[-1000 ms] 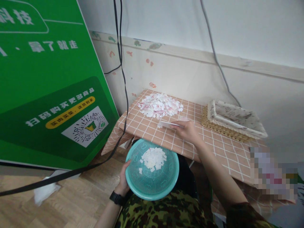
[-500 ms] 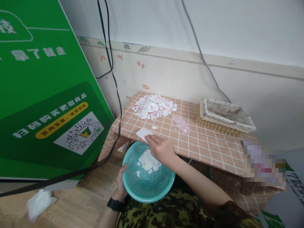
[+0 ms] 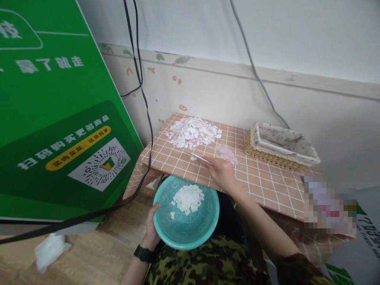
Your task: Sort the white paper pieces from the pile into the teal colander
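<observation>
My left hand grips the left rim of a teal plastic colander, which rests at my lap below the table's front edge. Small white paper scraps lie in the colander. Over the tabletop, my right hand pinches a thin white card, seen nearly edge-on. The card's left end is close to a small loose scrap on the cloth. Behind it is a big heap of white and pinkish paper scraps. A smaller patch of pink scraps lies just beyond my right hand.
A checked brown cloth covers the table. A lined wicker basket stands at the back right. On the left, a green sign panel rises beside a hanging black strap. A white plastic bag lies on the wooden floor.
My right hand has moved right and away from me, from above the colander's far rim to over the table. The card has turned from face-on to nearly edge-on. My left hand keeps its hold.
</observation>
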Tool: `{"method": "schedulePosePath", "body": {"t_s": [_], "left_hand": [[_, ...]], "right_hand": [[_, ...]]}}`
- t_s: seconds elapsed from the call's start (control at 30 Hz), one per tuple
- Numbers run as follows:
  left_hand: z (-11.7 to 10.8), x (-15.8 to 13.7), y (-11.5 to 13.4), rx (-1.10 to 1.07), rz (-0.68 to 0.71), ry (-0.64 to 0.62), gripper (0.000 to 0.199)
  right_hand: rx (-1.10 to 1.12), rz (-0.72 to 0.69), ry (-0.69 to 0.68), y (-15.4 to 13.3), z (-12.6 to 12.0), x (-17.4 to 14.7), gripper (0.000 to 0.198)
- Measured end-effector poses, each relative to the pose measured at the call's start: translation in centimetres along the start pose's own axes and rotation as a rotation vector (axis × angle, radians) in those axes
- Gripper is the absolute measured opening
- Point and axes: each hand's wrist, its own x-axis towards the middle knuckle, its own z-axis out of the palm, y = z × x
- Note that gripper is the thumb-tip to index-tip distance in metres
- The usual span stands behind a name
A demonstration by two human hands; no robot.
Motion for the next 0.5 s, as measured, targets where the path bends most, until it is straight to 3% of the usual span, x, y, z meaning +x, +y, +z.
{"method": "schedulePosePath", "body": {"t_s": [0.27,0.5], "left_hand": [[0.9,-1.4,1.1,0.020,-0.072,-0.071,0.020],[2.5,-2.1,2.7,0.017,-0.070,-0.071,0.017]], "right_hand": [[0.210,0.001,-0.165,-0.2,-1.8,0.9,0.025],[0.302,-0.030,-0.269,-1.5,-2.6,-0.6,0.027]]}}
